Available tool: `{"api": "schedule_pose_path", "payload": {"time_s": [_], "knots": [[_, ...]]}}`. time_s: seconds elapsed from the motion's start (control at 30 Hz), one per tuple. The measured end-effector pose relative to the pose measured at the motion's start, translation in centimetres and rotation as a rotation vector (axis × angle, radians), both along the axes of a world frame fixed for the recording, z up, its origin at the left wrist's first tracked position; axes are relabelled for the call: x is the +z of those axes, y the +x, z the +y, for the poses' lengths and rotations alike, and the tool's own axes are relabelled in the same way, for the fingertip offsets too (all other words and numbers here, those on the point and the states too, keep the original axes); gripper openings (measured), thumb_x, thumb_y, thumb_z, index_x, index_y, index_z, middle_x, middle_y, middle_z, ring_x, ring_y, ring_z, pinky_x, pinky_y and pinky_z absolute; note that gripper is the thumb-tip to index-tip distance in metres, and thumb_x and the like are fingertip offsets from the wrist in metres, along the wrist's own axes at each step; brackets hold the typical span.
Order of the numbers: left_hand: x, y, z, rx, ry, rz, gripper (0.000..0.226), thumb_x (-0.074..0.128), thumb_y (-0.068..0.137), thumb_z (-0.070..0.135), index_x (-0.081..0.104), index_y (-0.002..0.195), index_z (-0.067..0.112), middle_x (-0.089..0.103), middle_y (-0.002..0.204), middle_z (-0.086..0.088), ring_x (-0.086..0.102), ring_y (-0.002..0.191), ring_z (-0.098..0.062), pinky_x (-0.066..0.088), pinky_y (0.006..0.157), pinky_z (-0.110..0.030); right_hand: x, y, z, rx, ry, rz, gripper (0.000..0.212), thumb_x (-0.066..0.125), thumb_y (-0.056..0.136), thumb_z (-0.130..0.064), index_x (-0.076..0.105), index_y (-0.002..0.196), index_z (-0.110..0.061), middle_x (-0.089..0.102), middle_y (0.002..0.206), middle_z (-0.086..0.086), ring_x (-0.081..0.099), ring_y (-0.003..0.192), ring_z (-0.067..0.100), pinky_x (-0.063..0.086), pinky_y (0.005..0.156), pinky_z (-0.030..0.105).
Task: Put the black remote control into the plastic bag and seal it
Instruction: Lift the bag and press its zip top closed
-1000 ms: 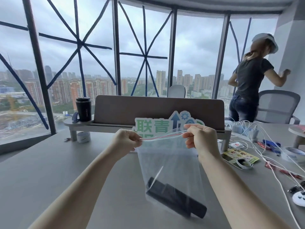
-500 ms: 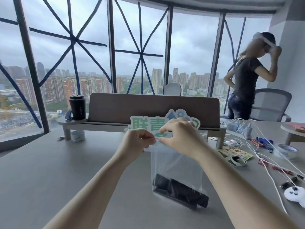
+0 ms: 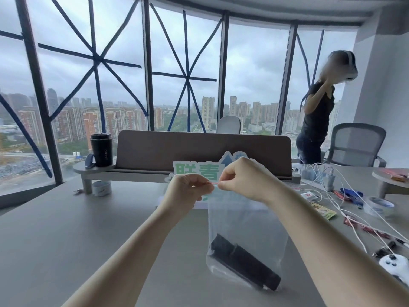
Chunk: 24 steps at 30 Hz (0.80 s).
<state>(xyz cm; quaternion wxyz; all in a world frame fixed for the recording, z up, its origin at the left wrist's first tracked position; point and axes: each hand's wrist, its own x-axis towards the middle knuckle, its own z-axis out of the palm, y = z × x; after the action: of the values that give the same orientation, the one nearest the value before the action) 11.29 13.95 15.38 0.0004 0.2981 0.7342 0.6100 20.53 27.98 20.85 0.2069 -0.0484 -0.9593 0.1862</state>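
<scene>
A clear plastic bag (image 3: pixel 243 220) hangs upright over the grey table, its bottom resting on the tabletop. The black remote control (image 3: pixel 244 265) lies slanted inside the bag at its bottom. My left hand (image 3: pixel 188 191) pinches the bag's red zip strip at its left end. My right hand (image 3: pixel 241 178) pinches the same strip just to the right, fingertips almost touching the left hand's. The rest of the strip is hidden behind my right hand.
A brown desk divider (image 3: pixel 203 149) and a green-lettered sign (image 3: pixel 197 171) stand behind the bag. A black cup (image 3: pixel 101 149) is at back left. Cables, chargers and a white controller (image 3: pixel 394 264) clutter the right side. A person (image 3: pixel 316 120) stands by an office chair (image 3: pixel 356 145).
My hands, spread wide along the bag's top a second ago, have come together at its left end. The bag hangs narrower and more upright. The person at the back has turned.
</scene>
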Motion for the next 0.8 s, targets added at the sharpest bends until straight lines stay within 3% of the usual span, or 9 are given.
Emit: {"api": "schedule_pose_path", "payload": {"time_s": [0.13,0.33,0.5,0.63,0.8], "knots": [[1.1,0.4,0.5,-0.039,-0.015,0.053,0.003,0.075,0.074,0.011,0.073,0.074,0.008,0.057,0.046,0.013,0.043,0.041,-0.001,0.033,0.040,-0.009,0.8,0.0,0.7,0.021,-0.073,-0.057,0.015,0.073,0.078,-0.025,0.072,0.064,-0.023,0.061,0.060,-0.012,0.055,0.060,0.000,0.053,0.070,0.031],[1.7,0.6,0.7,-0.074,-0.014,0.108,0.005,0.073,0.075,0.010,0.071,0.071,0.008,0.056,0.048,0.013,0.044,0.042,-0.002,0.033,0.041,-0.011,1.2,-0.1,0.9,0.008,-0.024,-0.069,0.022,0.070,0.079,-0.029,0.064,0.058,-0.026,0.058,0.060,-0.011,0.051,0.060,0.004,0.050,0.067,0.032],[1.9,0.8,0.8,-0.097,0.038,0.085,0.015,0.068,0.077,0.007,0.065,0.064,0.013,0.054,0.054,0.011,0.044,0.045,-0.005,0.035,0.044,-0.012,1.2,0.2,0.5,0.025,0.022,-0.032,0.015,0.066,0.085,-0.026,0.067,0.070,-0.023,0.058,0.071,-0.011,0.057,0.075,0.014,0.052,0.076,0.036],[1.5,0.8,1.0,-0.045,0.103,0.073,0.020,0.064,0.079,0.003,0.062,0.062,0.013,0.050,0.043,0.017,0.041,0.042,0.000,0.032,0.042,-0.010,0.5,0.2,0.2,-0.005,0.080,0.000,0.014,0.062,0.089,-0.031,0.069,0.082,-0.021,0.062,0.080,-0.008,0.058,0.080,0.016,0.045,0.070,0.032],[1.0,-0.4,0.2,0.064,0.197,0.064,0.023,0.067,0.078,0.006,0.061,0.058,0.017,0.052,0.052,0.014,0.042,0.049,-0.008,0.035,0.052,-0.024,-0.9,0.7,1.0,-0.107,0.121,0.061,0.019,0.056,0.091,-0.037,0.067,0.085,-0.023,0.068,0.087,-0.005,0.057,0.083,0.020,0.040,0.072,0.033]]}}
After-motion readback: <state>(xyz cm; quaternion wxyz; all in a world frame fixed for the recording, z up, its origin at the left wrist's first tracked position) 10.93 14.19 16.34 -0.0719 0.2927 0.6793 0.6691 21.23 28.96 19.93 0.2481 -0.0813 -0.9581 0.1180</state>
